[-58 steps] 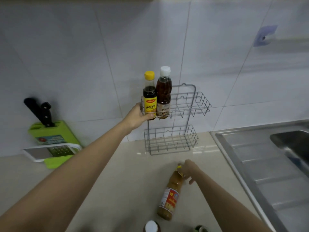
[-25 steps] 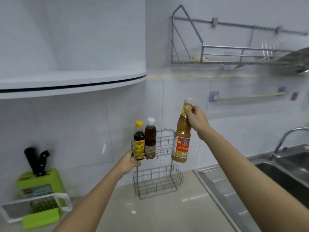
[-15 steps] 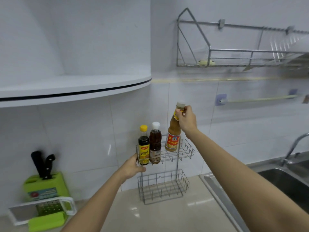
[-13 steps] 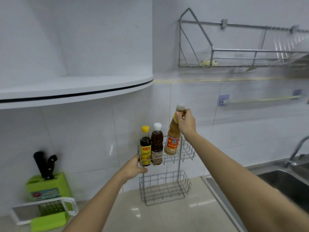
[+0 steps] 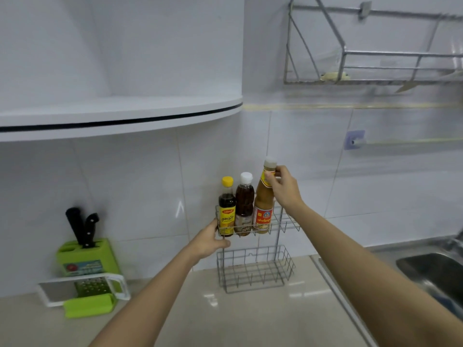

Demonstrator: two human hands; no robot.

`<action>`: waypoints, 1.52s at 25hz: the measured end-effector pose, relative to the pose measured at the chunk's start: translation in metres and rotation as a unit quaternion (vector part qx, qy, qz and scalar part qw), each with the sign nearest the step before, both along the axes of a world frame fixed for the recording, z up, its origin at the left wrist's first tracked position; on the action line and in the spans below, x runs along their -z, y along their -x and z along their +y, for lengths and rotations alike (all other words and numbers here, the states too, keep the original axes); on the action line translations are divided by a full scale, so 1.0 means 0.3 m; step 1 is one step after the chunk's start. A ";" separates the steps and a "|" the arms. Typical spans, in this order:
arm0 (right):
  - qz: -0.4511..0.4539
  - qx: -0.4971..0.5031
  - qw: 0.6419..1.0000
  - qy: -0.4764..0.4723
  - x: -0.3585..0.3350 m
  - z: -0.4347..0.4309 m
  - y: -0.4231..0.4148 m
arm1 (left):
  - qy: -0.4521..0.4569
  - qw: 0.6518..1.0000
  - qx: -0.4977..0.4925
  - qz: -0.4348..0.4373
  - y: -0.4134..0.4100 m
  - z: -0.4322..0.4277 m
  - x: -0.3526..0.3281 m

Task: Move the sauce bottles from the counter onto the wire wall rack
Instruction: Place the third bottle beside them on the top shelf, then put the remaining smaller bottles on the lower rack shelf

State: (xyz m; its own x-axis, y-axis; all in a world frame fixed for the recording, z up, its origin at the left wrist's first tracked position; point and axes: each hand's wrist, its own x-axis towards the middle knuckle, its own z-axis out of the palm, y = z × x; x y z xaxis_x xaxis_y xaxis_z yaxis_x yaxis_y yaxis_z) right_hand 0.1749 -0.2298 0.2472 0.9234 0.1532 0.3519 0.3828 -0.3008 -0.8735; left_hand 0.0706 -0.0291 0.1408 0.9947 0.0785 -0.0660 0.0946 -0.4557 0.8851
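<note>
A two-tier wire rack [image 5: 284, 269] stands on the counter against the tiled wall. Its upper basket holds three bottles in a row: a dark sauce bottle with a yellow cap [image 5: 227, 207], a brown sauce bottle with a white cap [image 5: 244, 204], and a tall orange-brown sauce bottle with a red label [image 5: 262, 204]. My right hand [image 5: 284, 187] grips the neck of the tall orange-brown bottle, which stands upright in the basket. My left hand [image 5: 209, 240] holds the left front corner of the upper basket. The lower basket has nothing in it.
A green knife block [image 5: 84, 254] with black-handled knives and a grater [image 5: 90, 288] sit at the left. A white curved shelf [image 5: 120, 116] overhangs above. A steel sink [image 5: 431, 271] lies at the right, a wall dish rack [image 5: 375, 61] higher up.
My right hand lifted the orange-brown bottle off the counter, carried it up and lowered it into the upper basket beside the white-capped bottle. My left hand stayed on the basket's corner.
</note>
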 end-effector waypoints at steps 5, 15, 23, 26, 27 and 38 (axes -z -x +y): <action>0.011 -0.020 1.000 -0.003 0.010 0.002 0.030 | -0.007 1.000 -0.010 0.000 0.005 -0.021 -0.004; -0.001 0.068 0.998 0.011 0.086 -0.073 0.130 | -0.122 0.992 -0.021 0.040 0.122 -0.050 -0.089; 0.018 -0.151 0.975 0.164 0.334 0.030 0.371 | -0.179 0.979 -0.088 0.049 0.494 0.181 -0.078; -0.003 -0.294 0.910 0.293 0.350 0.178 0.512 | -0.183 0.973 -0.127 0.060 0.675 0.255 -0.010; -0.019 -0.324 0.887 0.327 0.352 0.231 0.563 | -0.184 0.970 -0.145 0.071 0.738 0.283 0.020; -0.204 -0.482 0.725 0.447 0.440 0.586 1.088 | -0.053 0.969 -0.145 0.194 1.268 0.338 0.342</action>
